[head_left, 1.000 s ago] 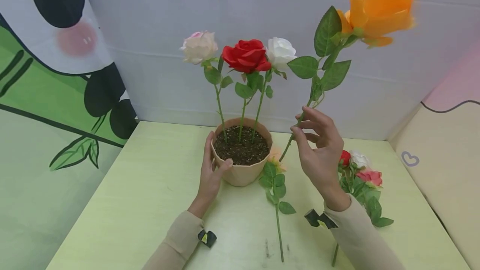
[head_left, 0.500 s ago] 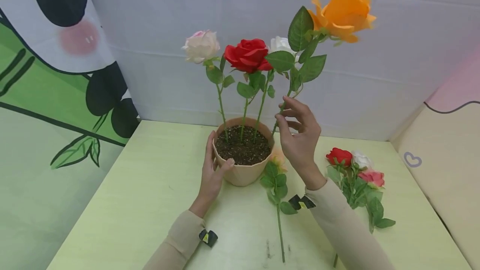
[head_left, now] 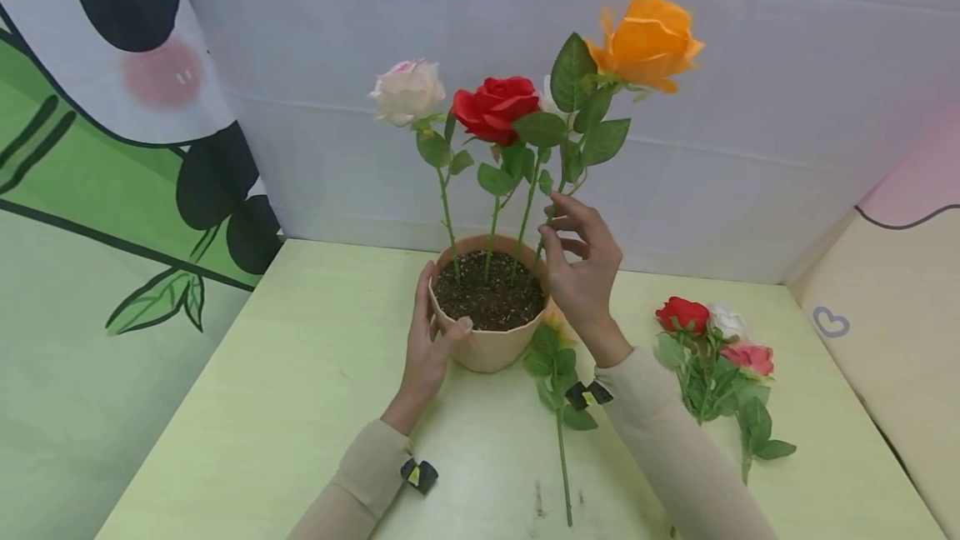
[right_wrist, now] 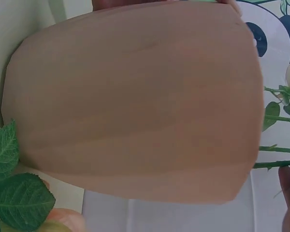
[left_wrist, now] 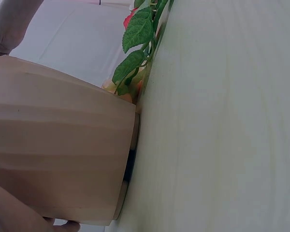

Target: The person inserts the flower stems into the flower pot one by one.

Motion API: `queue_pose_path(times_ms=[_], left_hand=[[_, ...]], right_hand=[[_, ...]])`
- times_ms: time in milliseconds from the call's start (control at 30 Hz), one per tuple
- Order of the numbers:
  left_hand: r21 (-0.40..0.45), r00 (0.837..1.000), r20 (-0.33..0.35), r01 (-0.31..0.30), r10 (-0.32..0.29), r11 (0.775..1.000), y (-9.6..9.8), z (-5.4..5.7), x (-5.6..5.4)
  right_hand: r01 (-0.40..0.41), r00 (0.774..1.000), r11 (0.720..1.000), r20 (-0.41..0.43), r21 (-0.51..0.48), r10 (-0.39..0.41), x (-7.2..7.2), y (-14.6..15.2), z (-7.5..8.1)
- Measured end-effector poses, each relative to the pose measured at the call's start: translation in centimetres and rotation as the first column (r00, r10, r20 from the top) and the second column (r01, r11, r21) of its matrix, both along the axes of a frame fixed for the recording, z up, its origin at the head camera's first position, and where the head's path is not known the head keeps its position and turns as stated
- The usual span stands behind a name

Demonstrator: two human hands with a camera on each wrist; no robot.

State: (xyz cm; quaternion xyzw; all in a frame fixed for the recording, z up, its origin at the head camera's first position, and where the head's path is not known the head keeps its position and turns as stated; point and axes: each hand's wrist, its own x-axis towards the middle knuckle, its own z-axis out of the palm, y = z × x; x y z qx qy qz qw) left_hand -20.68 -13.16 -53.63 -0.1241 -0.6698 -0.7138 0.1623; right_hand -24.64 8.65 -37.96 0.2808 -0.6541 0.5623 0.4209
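A beige flowerpot point(head_left: 487, 352) full of dark soil point(head_left: 483, 307) stands on the table. My left hand point(head_left: 429, 352) holds its left side, thumb at the front near the rim. Inside the pot, a pale pink rose point(head_left: 408, 92), a red rose point(head_left: 497, 109) and a white rose point(head_left: 553, 100) stand upright; leaves partly hide the white one. With thumb and fingertips, my right hand point(head_left: 587, 265) pinches the stem of an orange rose point(head_left: 649, 42) above the pot's right rim. Its lower stem slants down inside the rim, close to the soil. The right wrist view is mostly filled by the pot wall point(right_wrist: 135, 106).
A peach-coloured rose point(head_left: 558, 373) lies on the table point(head_left: 300, 407), its head against the pot's front right. Farther right lies a bunch of red, white and pink roses point(head_left: 712, 357). A pale cloth backdrop point(head_left: 315, 165) rises behind the table.
My right hand has brought the orange rose left and slightly down, from right of the pot to over its right rim, its stem end now inside. The left hand keeps its hold.
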Motion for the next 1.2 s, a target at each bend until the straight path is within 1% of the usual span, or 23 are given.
queue_pose_path(times_ms=[67, 267, 300, 367, 433, 500, 600, 633, 667, 700, 833, 1000, 1167, 1200], left_hand=[[-0.008, 1.000, 0.009, -0.004, 0.005, 1.000, 0.1, 0.3, 0.1], [0.025, 0.999, 0.031, 0.015, -0.016, 1.000, 1.0, 3.7, 2.0], [0.030, 0.999, 0.039, 0.017, -0.018, 0.999, 1.1, 4.1, 2.3], [0.025, 0.998, 0.057, 0.012, -0.014, 1.000, 1.2, 4.3, 2.4], [0.022, 0.999, 0.052, 0.013, -0.014, 1.000, 1.0, 3.2, 1.7], [0.029, 0.999, 0.046, 0.015, -0.017, 0.999, 0.7, 1.4, 0.7], [0.034, 0.999, 0.044, 0.027, -0.028, 0.999, 0.1, -1.7, -1.3], [0.043, 0.998, 0.045, 0.035, -0.037, 0.998, 0.0, -2.1, -1.6], [0.040, 0.998, 0.046, 0.035, -0.037, 0.999, -0.2, -2.8, -2.0], [0.039, 0.998, 0.047, 0.040, -0.042, 0.998, -0.3, -3.1, -2.2], [0.038, 0.998, 0.028, 0.052, -0.053, 0.998, -0.5, -3.7, -2.6], [0.045, 0.998, 0.030, 0.047, -0.049, 0.998, -0.6, -3.8, -2.7], [0.063, 0.999, 0.022, 0.025, -0.026, 0.998, -0.4, -3.4, -2.3], [0.064, 1.000, 0.008, 0.027, -0.028, 0.998, -0.2, -2.8, -1.8]], right_hand=[[0.005, 1.000, 1.000, 0.008, 0.003, -0.005, -0.2, 0.0, -0.1], [0.018, 0.999, 1.000, 0.031, 0.019, -0.019, -0.6, 0.3, -0.8], [0.018, 0.999, 1.000, 0.031, 0.024, -0.019, -0.7, 0.4, -0.9], [0.013, 0.999, 0.999, 0.030, 0.034, -0.014, -0.7, 0.5, -1.0], [0.004, 1.000, 0.999, 0.028, 0.039, -0.005, -0.8, 0.5, -1.1], [-0.001, 1.000, 0.999, 0.024, 0.045, 0.000, -0.9, 0.5, -1.3], [-0.006, 0.999, 0.999, 0.032, 0.050, 0.004, -1.1, 0.7, -1.6], [-0.007, 0.999, 0.998, 0.037, 0.055, 0.005, -1.1, 0.7, -1.6], [-0.008, 0.999, 0.998, 0.043, 0.063, 0.006, -1.2, 0.7, -1.7], [-0.008, 0.999, 0.997, 0.045, 0.072, 0.005, -1.1, 0.7, -1.8], [-0.006, 0.999, 0.994, 0.044, 0.109, 0.002, -1.0, 0.7, -1.8], [-0.006, 0.999, 0.993, 0.044, 0.121, 0.001, -1.0, 0.6, -2.1], [-0.024, 0.997, 0.992, 0.071, 0.124, 0.016, -1.1, 0.4, -2.8], [-0.025, 0.997, 0.992, 0.072, 0.123, 0.017, -1.0, 0.4, -2.9]])
